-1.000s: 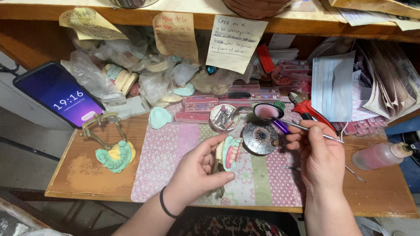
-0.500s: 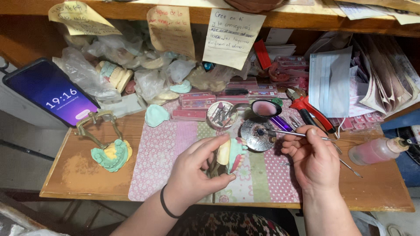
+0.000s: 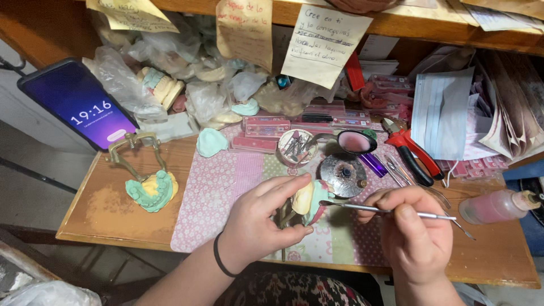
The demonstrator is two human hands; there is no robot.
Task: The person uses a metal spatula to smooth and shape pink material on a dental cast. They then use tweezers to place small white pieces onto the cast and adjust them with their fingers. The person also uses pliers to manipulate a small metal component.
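Since a moment ago the metal instrument (image 3: pixel 391 211), pinched in the right hand (image 3: pixel 416 238), was brought to the dental model (image 3: pixel 310 199) gripped by the left hand (image 3: pixel 258 224), beside the round metal dish (image 3: pixel 342 174)

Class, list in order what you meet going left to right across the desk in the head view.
Phone → green dental cast on brass articulator → left hand → right hand holding a metal instrument → pink squeeze bottle.
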